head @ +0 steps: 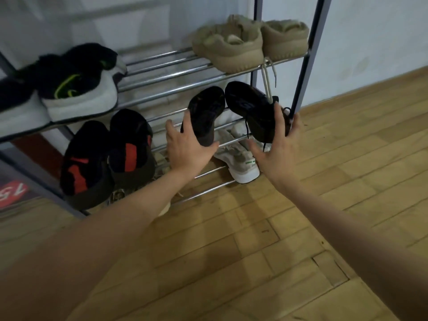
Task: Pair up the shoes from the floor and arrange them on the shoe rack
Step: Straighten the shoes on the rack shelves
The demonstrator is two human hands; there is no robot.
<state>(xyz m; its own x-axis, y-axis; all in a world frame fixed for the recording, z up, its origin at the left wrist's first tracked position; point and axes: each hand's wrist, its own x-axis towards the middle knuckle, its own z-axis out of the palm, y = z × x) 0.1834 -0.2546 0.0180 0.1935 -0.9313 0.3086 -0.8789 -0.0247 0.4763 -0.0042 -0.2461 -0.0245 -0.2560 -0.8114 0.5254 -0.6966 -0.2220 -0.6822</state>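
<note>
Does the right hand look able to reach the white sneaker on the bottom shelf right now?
Probably not at once: the right hand holds a black lace-up shoe, directly above the white sneaker.

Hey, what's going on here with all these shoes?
A person is putting shoes away on a shoe rack. Their left hand holds one black shoe and their right hand holds its match, both at the middle shelf. A tan pair sits on the top shelf with a black and white pair; a black and red pair is on the middle shelf, and a white sneaker lies on the bottom one.
</note>
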